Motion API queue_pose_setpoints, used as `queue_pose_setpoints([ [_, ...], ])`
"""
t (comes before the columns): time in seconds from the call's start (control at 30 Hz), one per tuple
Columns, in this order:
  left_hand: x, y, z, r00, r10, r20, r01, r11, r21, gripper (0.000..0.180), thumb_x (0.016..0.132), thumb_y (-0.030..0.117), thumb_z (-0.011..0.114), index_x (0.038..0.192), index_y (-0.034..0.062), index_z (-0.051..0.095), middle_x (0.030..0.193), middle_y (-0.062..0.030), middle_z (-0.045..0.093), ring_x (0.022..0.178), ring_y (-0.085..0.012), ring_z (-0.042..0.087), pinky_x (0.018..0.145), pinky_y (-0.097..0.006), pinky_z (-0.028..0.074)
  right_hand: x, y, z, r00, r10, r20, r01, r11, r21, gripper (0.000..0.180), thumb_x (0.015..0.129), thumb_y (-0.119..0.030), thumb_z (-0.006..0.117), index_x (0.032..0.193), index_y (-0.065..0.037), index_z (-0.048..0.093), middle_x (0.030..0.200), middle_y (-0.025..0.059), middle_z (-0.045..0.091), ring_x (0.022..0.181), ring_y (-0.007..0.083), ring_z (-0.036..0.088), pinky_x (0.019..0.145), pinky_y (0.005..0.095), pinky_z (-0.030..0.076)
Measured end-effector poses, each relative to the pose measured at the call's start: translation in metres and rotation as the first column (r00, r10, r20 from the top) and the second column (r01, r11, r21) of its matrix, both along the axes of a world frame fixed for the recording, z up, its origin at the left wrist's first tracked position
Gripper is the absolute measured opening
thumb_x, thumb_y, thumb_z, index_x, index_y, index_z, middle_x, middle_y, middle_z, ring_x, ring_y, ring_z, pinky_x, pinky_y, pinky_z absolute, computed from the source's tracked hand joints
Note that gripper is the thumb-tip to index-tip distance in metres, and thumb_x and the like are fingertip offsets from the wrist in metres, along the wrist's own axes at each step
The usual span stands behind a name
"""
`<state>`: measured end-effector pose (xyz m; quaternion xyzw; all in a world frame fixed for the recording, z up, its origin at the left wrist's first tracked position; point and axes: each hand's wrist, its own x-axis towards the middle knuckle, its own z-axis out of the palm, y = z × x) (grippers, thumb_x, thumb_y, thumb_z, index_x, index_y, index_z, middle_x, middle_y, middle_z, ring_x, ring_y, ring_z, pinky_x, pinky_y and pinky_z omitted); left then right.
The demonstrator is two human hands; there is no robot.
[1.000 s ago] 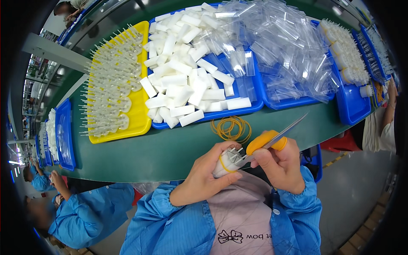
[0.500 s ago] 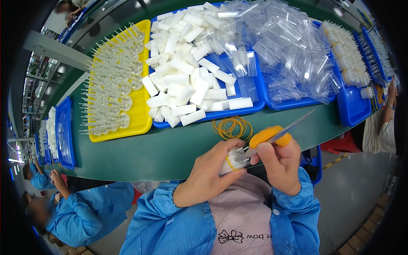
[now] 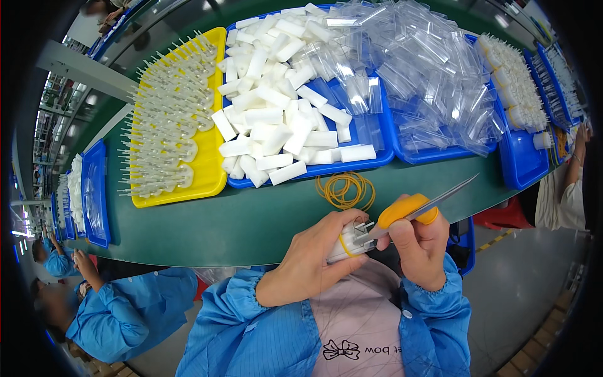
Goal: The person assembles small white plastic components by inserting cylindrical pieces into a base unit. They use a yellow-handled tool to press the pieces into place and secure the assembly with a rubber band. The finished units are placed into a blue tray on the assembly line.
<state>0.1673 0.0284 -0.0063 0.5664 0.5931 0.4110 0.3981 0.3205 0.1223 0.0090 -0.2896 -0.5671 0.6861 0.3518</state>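
Note:
My left hand (image 3: 308,261) is wrapped round a white plastic piece (image 3: 342,250) with a yellow rubber band about it. Metal pins (image 3: 364,227) stick out of its end, facing my right hand. My right hand (image 3: 418,242) pinches a slim metal tool that looks like tweezers (image 3: 443,196), between the thumb and fingers in yellow finger covers (image 3: 405,210). The tool's pointed end slants up to the right; its other end lies against or just by the pinned end of the white piece. Contact there is too small to tell. Beyond my hands lies a loose bundle of yellow rubber bands (image 3: 336,202).
Across the green table (image 3: 207,232) stand a yellow tray (image 3: 210,169) of white pinned parts, a blue tray (image 3: 370,166) heaped with white blocks and clear plastic sleeves (image 3: 433,81), and a blue tray (image 3: 524,169) of banded white bundles (image 3: 515,81). Co-workers sit at left and right.
My right hand and the tool have shifted slightly right and down, with the tool tilted flatter. The white piece in my left hand has moved slightly right.

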Motion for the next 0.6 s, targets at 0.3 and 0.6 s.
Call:
queue_pose_setpoints([
  [0.3, 0.000, 0.000, -0.005, 0.999, 0.048, 0.026, -0.048, 0.999, 0.008, 0.058, 0.073, 0.015, 0.076, 0.123, 0.0045, 0.048, 0.107, -0.0118, 0.058, 0.097, -0.0243, 0.060, 0.082, -0.032, 0.046, 0.004, -0.002, -0.007, 0.999, -0.032, 0.012, 0.029, 0.974, 0.223, 0.015, 0.092, -0.009, 0.052, 0.096, 0.004, 0.057, 0.084, 0.0097, 0.060, 0.065, 0.0113, 0.057, 0.058, 0.0223, 0.047],
  [0.6, -0.014, -0.004, 0.000, 0.990, -0.031, 0.136, 0.044, 0.995, -0.089, 0.063, 0.070, 0.017, 0.079, 0.123, 0.0032, 0.050, 0.105, -0.0101, 0.054, 0.097, -0.0210, 0.054, 0.088, -0.030, 0.041, 0.010, 0.005, -0.006, 0.991, -0.096, -0.095, 0.103, 0.992, 0.078, 0.020, 0.094, -0.016, 0.052, 0.097, 0.003, 0.054, 0.086, 0.0118, 0.060, 0.067, 0.0121, 0.058, 0.060, 0.0230, 0.049],
])
